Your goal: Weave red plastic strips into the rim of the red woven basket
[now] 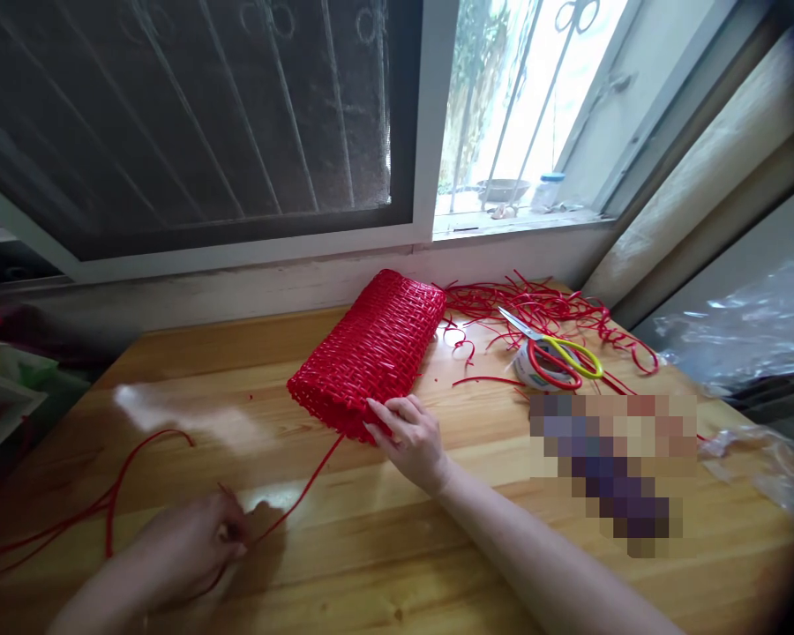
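A red woven basket [370, 339] lies on its side on the wooden table, its open rim facing me. My right hand [411, 438] grips the rim at its near right corner, thumb and fingers on either side of the weave. From that rim a red strand [314, 476] runs down to the left, pulled nearly straight. At its other end my left hand [202, 538] is closed on the strand, low over the table; it is slightly blurred. More loose red strands [112, 498] curve across the table at the left edge.
Red-and-yellow-handled scissors [559, 357] rest on a roll of tape [529, 366] at the right. Behind them lies a heap of red strands [543, 304]. Clear plastic wrap [747, 326] sits at the far right. A blurred-out patch [609, 467] hides something. A window [430, 132] stands behind the table.
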### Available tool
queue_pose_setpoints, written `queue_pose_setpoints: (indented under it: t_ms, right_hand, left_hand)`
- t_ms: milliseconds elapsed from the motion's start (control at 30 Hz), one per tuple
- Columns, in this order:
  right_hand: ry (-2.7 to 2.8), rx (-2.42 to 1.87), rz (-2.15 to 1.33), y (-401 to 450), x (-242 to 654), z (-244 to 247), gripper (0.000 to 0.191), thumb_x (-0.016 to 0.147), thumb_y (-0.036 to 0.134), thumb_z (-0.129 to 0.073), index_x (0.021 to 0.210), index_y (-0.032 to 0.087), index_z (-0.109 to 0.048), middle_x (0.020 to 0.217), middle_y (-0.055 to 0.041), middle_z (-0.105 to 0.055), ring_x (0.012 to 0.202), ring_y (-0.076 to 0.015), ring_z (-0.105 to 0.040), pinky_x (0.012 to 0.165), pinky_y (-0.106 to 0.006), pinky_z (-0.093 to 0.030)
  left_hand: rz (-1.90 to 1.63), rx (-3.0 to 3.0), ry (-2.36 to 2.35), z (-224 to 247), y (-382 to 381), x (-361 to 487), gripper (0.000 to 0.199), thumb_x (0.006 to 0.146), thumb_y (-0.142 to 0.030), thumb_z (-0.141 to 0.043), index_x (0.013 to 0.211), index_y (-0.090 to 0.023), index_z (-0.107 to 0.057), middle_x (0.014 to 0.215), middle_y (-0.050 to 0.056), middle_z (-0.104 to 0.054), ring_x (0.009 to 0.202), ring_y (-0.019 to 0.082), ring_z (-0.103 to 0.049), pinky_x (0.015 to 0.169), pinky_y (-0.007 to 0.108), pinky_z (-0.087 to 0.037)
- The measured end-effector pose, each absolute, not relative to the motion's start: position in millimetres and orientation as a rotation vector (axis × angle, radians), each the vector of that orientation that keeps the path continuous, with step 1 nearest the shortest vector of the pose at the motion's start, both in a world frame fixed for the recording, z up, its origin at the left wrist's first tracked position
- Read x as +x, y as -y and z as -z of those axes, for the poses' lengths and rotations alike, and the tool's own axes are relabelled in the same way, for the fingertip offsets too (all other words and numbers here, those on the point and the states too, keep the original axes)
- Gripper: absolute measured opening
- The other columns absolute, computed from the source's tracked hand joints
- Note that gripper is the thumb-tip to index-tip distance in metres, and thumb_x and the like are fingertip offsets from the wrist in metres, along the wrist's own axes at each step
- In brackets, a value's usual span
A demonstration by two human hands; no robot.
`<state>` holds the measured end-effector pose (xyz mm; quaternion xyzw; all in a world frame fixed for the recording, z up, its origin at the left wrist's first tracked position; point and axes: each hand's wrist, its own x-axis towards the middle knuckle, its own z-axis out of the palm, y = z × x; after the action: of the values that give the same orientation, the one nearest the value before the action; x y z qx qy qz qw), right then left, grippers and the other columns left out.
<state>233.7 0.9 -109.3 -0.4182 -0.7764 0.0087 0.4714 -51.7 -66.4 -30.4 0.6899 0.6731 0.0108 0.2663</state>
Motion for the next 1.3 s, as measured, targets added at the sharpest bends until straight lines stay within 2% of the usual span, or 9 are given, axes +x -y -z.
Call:
queue_pose_setpoints:
  t_ms: [100, 200, 400, 500, 633, 800, 1000, 1167, 1300]
  right_hand:
    - [1.879, -1.033, -0.035, -2.4, 233.4, 109.5, 0.034, 0.082, 0.026, -0.055, 0.116, 0.022, -0.058, 0.083, -0.0059, -0.059, 0.076, -0.0145, -0.054, 0.074, -0.029, -0.048]
    - [1.879, -1.02, -0.049, -3.7, 234.2, 108.5, 0.034, 0.082, 0.025, -0.055, 0.116, 0.021, -0.058, 0.084, -0.0059, -0.059, 0.078, -0.0147, -0.054, 0.074, -0.028, -0.049]
    - [1.894, -1.02, -0.058, -4.7, 236.8, 108.0, 0.036, 0.083, 0.027, -0.054, 0.118, 0.022, -0.056, 0.086, -0.0065, -0.059, 0.079, -0.0153, -0.055, 0.074, -0.029, -0.049]
    - [1.855, -1.049, -0.083, -5.0, 235.9, 108.1, 0.041, 0.082, 0.032, -0.055, 0.12, 0.019, -0.052, 0.09, -0.0074, -0.06, 0.083, -0.016, -0.056, 0.074, -0.029, -0.049]
    - [1.82, -1.061, -0.114, -5.5, 233.0, 107.2, 0.036, 0.081, 0.036, -0.056, 0.112, 0.018, -0.053, 0.094, -0.0079, -0.062, 0.086, -0.0161, -0.058, 0.075, -0.028, -0.048]
    - [1.835, -1.048, -0.141, -4.4, 231.1, 105.2, 0.028, 0.081, 0.036, -0.056, 0.103, 0.018, -0.056, 0.09, -0.0069, -0.061, 0.084, -0.0152, -0.057, 0.074, -0.026, -0.048]
    - [1.831, -1.007, -0.17, -3.8, 230.7, 103.6, 0.028, 0.082, 0.033, -0.056, 0.105, 0.018, -0.055, 0.093, -0.0078, -0.058, 0.086, -0.0157, -0.055, 0.075, -0.026, -0.048]
    - [1.862, -0.896, -0.312, -4.3, 236.0, 99.2, 0.024, 0.086, 0.02, -0.046, 0.109, 0.018, -0.052, 0.096, -0.0081, -0.056, 0.09, -0.0157, -0.054, 0.079, -0.028, -0.047]
    - [1.747, -0.849, -0.468, -4.7, 243.0, 106.0, 0.034, 0.084, 0.007, -0.035, 0.113, 0.019, -0.045, 0.095, -0.0066, -0.055, 0.087, -0.0143, -0.054, 0.08, -0.03, -0.047]
  left_hand:
    - [-0.182, 1.915, -1.789, 22.2, 41.9, -20.8, 0.047, 0.062, -0.045, -0.063, 0.104, -0.027, -0.065, 0.107, 0.005, -0.066, 0.093, 0.026, -0.061, 0.076, 0.03, -0.045]
    - [-0.526, 1.916, -1.71, 27.8, 13.4, 29.6, 0.049, 0.071, -0.043, -0.056, 0.115, -0.022, -0.058, 0.109, 0.007, -0.065, 0.091, 0.025, -0.06, 0.077, 0.032, -0.045]
    - [-0.813, 1.761, -1.372, 68.0, -18.9, 82.4, 0.021, 0.07, -0.023, -0.052, 0.084, -0.017, -0.066, 0.082, 0.006, -0.069, 0.076, 0.021, -0.062, 0.071, 0.03, -0.046]
    - [-0.836, 1.705, -1.396, 71.5, -16.0, 77.4, 0.021, 0.072, -0.028, -0.051, 0.082, -0.019, -0.067, 0.076, 0.004, -0.069, 0.071, 0.02, -0.062, 0.067, 0.028, -0.046]
    - [-0.725, 1.644, -1.467, 63.0, -0.7, 69.9, 0.024, 0.076, -0.037, -0.049, 0.072, -0.02, -0.066, 0.056, 0.0, -0.061, 0.049, 0.015, -0.055, 0.051, 0.023, -0.041]
    - [-0.674, 1.672, -1.481, 55.3, 15.4, 72.1, 0.029, 0.08, -0.039, -0.046, 0.068, -0.018, -0.062, 0.059, -0.001, -0.061, 0.042, 0.012, -0.052, 0.047, 0.022, -0.037]
    - [-0.606, 1.739, -1.441, 38.1, 24.9, 76.3, 0.029, 0.08, -0.036, -0.047, 0.065, -0.019, -0.065, 0.061, 0.001, -0.067, 0.057, 0.015, -0.058, 0.056, 0.022, -0.039]
    - [-0.514, 1.402, -1.361, 28.9, 29.4, 79.7, 0.033, 0.077, -0.043, -0.048, 0.062, -0.016, -0.06, 0.052, 0.002, -0.066, 0.033, 0.009, -0.038, 0.035, 0.02, -0.027]
    - [-0.569, 1.205, -1.325, 30.3, 28.5, 83.5, 0.032, 0.073, -0.044, -0.049, 0.059, -0.016, -0.055, 0.044, 0.003, -0.062, 0.028, 0.006, -0.029, 0.031, 0.019, -0.02]
